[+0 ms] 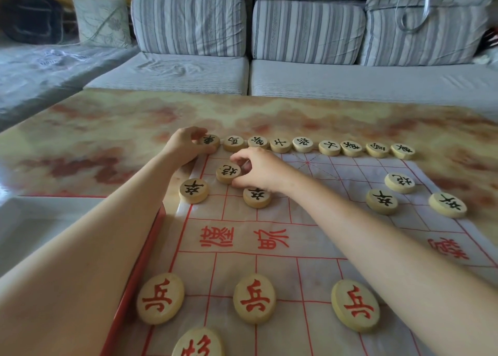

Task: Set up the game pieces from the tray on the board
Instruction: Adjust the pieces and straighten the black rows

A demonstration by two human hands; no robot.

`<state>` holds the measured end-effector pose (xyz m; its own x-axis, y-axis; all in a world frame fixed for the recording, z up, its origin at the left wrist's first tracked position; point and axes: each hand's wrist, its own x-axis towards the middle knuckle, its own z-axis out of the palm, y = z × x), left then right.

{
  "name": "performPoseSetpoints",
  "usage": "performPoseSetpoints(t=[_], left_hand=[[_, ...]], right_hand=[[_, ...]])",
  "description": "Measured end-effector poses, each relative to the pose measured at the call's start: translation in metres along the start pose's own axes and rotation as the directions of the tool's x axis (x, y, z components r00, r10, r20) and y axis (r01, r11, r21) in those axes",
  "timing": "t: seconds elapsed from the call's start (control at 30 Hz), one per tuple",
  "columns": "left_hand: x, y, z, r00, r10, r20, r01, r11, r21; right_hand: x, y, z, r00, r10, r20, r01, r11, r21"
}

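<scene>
Both hands on the far black pieces, nudging them onto their points.

From the head camera: the left hand has its fingers curled down around the corner piece at the left end of the far back row, pinching its rim, while the right hand pinches the edge of the black cannon piece one row nearer, on the board. To do this well, I'd say, slide each disc flat rather than lifting it, centre it on the line crossing, and keep the wrist off the soldier piece just under the right palm. The discs are round, so there is no long axis; each lies flat, face up, its character reading towards the far side. The tray, its red rim showing, lies at the board's left edge.
</scene>
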<state>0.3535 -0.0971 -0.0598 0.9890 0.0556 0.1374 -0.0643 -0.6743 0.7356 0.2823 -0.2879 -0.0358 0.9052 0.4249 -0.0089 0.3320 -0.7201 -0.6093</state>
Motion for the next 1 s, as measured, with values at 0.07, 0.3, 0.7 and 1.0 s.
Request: performPoseSetpoints(t=[0.07,0.3,0.7,1.0], left_hand=[[0.0,0.001,-0.002,1.0,-0.005,0.029,0.005,1.0,-0.025],[0.003,0.032,-0.003,0.969,0.225,0.102,-0.234,0.969,0.076],[0.004,0.039,0.017,0.957,0.242,0.163,-0.268,0.948,0.17],[0.005,0.034,0.022,0.964,0.237,0.121,-0.254,0.956,0.15]], right_hand=[[0.0,0.001,-0.004,0.999,0.02,0.034,-0.021,0.999,0.039],[0.017,0.031,-0.052,0.988,0.08,-0.136,-0.084,0.996,-0.031],[0.058,0.049,-0.042,0.983,0.124,-0.137,-0.146,0.976,-0.161],[0.057,0.052,-0.032,0.956,0.146,-0.255,-0.179,0.978,-0.111]])
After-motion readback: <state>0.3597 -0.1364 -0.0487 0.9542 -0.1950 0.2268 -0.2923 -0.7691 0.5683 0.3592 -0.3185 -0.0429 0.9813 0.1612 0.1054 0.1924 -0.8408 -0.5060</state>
